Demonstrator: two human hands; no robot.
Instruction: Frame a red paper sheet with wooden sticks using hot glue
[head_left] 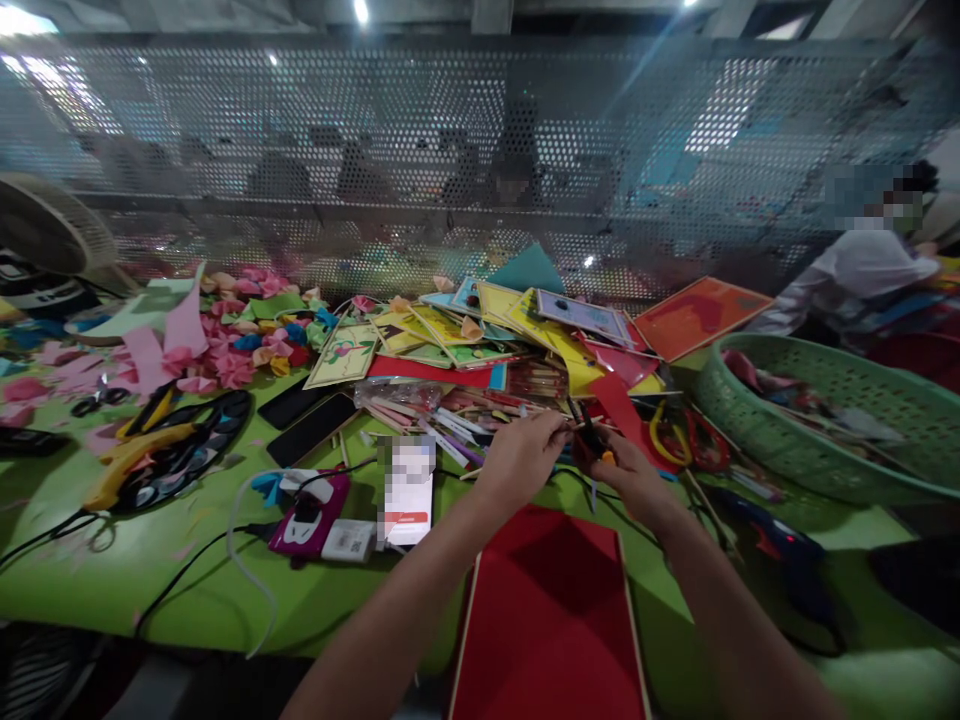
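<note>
My right hand [634, 478] is closed around a dark hand tool [589, 432] with an orange part, perhaps pliers; its kind is not clear. Close beside it, my left hand [521, 455] is closed in a pinch near the tool's tip. Whatever its fingers hold is too small to make out. Below both hands lies a red board [555, 610] with pale strips along its side edges. Behind the hands are pencils and pens [457, 425] in a loose heap. A lit phone [409, 492] lies to the left of my left forearm.
Colourful cards [442, 335] are piled behind. A green basket [817, 440] and a glue gun [780, 540] are at right, near yellow-handled scissors [670, 435]. Left are a purple power strip [311, 515], cables, dark phones [313, 428], a yellow glue gun [142, 460] and paper flowers [232, 350]. A person [862, 265] sits far right.
</note>
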